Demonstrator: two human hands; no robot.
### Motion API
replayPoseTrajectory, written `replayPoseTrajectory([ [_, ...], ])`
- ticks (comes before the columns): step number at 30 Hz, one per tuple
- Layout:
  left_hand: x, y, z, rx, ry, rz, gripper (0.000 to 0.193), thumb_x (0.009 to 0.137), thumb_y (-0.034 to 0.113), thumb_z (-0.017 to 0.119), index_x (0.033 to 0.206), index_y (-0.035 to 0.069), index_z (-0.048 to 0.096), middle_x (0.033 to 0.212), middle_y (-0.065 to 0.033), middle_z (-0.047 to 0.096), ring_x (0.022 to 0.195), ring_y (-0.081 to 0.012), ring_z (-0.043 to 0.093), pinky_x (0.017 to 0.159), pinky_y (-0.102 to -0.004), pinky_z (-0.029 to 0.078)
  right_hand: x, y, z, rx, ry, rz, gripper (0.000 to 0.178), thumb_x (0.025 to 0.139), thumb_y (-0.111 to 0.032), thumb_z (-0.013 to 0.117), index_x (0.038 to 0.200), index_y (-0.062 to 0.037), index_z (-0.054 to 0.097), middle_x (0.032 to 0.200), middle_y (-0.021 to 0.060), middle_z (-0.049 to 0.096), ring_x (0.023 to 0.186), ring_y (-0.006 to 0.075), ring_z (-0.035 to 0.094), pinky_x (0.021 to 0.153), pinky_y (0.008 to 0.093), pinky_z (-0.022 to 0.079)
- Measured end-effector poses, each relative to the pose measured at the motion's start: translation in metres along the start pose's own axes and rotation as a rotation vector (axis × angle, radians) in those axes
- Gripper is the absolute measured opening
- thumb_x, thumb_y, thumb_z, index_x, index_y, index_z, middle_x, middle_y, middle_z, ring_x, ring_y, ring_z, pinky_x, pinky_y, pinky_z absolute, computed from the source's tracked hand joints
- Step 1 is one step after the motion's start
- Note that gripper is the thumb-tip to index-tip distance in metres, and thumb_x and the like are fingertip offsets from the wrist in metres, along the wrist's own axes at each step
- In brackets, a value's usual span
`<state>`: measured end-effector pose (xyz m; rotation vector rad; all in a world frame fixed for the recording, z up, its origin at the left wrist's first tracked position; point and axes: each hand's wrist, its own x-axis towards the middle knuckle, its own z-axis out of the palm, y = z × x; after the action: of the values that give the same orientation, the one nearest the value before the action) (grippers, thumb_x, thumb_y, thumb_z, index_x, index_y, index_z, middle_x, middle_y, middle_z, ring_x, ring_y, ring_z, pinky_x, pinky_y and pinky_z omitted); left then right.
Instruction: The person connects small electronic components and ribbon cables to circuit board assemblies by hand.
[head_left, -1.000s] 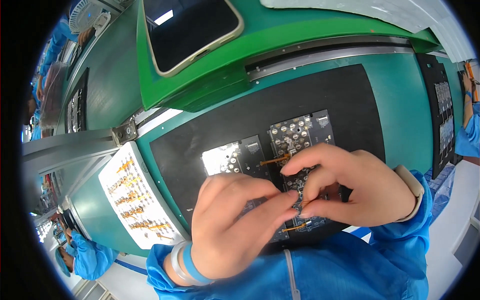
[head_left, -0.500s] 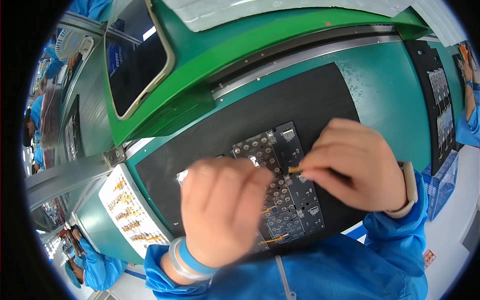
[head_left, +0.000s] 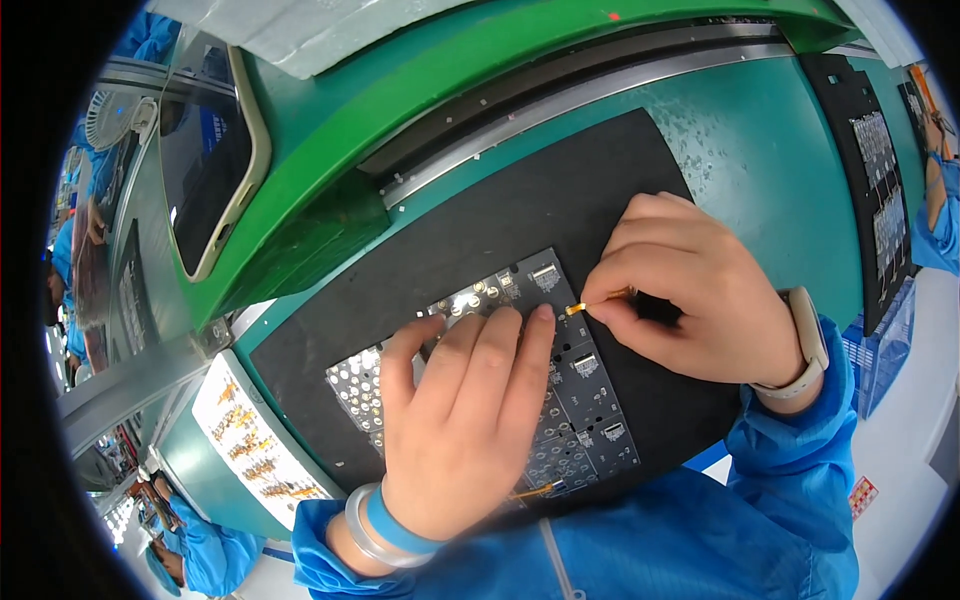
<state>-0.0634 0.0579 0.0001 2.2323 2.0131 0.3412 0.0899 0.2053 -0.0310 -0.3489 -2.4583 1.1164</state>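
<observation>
A dark circuit board panel (head_left: 590, 400) with rows of round metal pads and small connectors lies on a black mat (head_left: 400, 270). My left hand (head_left: 460, 410) rests on the panel, its fingers spread and pressing down, with part of the board hidden beneath it. At the panel's right edge my right hand (head_left: 690, 290) pinches a small orange flex cable (head_left: 576, 309) between thumb and forefinger. The cable's tip is over the board beside my left fingertips; whether it touches a connector I cannot tell. Another orange flex cable (head_left: 540, 491) lies on the panel's near edge.
A white tray (head_left: 222, 385) of orange flex cables stands at left. Above it, a phone (head_left: 205, 150) leans by a green shelf edge (head_left: 400, 90). More boards on a black sheet (head_left: 850, 120) and a blue bin (head_left: 885, 350) are at right. Co-workers in blue sit on both sides.
My left hand has come down flat onto the panel with its fingers spread. My right hand has moved slightly up and left with the flex cable, toward the panel's upper right connectors.
</observation>
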Motion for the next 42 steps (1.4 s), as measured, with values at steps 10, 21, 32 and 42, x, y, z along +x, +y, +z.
replayPoseTrajectory([
  [10, 0.001, 0.002, 0.002, 0.044, -0.004, 0.010, 0.044, 0.069, 0.003, 0.064, 0.113, 0.005, 0.064, 0.103, -0.0096, 0.054, 0.092, -0.0255, 0.053, 0.087, -0.0445, 0.041, -0.001, 0.000, -0.001, -0.009, 0.010, -0.004, 0.016, 0.067, 0.004, 0.070, 0.079, -0.0027, 0.062, 0.071, 0.0091, 0.057, 0.067, 0.0258, 0.053, 0.061, 0.0342, 0.040],
  [21, 0.000, 0.004, 0.006, 0.196, -0.004, 0.050, 0.046, 0.074, 0.018, 0.053, 0.118, 0.006, 0.060, 0.108, -0.0097, 0.054, 0.097, -0.0227, 0.053, 0.092, -0.0457, 0.042, 0.004, -0.001, -0.002, -0.013, -0.040, -0.007, 0.014, 0.067, 0.001, 0.068, 0.078, -0.0031, 0.060, 0.074, 0.0087, 0.056, 0.070, 0.0270, 0.053, 0.064, 0.0355, 0.041],
  [32, -0.117, -0.024, -0.037, -0.280, 0.227, -0.354, 0.034, 0.067, 0.000, 0.073, 0.099, 0.000, 0.062, 0.100, -0.0142, 0.060, 0.090, -0.0301, 0.056, 0.080, -0.0383, 0.047, -0.008, -0.009, -0.014, -0.138, -0.055, 0.136, 0.029, 0.074, 0.002, 0.062, 0.102, -0.0033, 0.057, 0.122, 0.0143, 0.049, 0.115, 0.0261, 0.048, 0.097, 0.0344, 0.037],
  [42, -0.249, -0.063, -0.063, -0.030, 0.054, -0.726, 0.024, 0.063, -0.005, 0.072, 0.083, 0.004, 0.062, 0.090, -0.0071, 0.059, 0.088, -0.0266, 0.054, 0.076, -0.0352, 0.045, -0.051, -0.016, -0.024, -0.167, 0.059, 0.276, 0.014, 0.089, 0.003, 0.051, 0.101, -0.0020, 0.054, 0.123, 0.0130, 0.051, 0.118, 0.0238, 0.048, 0.099, 0.0334, 0.036],
])
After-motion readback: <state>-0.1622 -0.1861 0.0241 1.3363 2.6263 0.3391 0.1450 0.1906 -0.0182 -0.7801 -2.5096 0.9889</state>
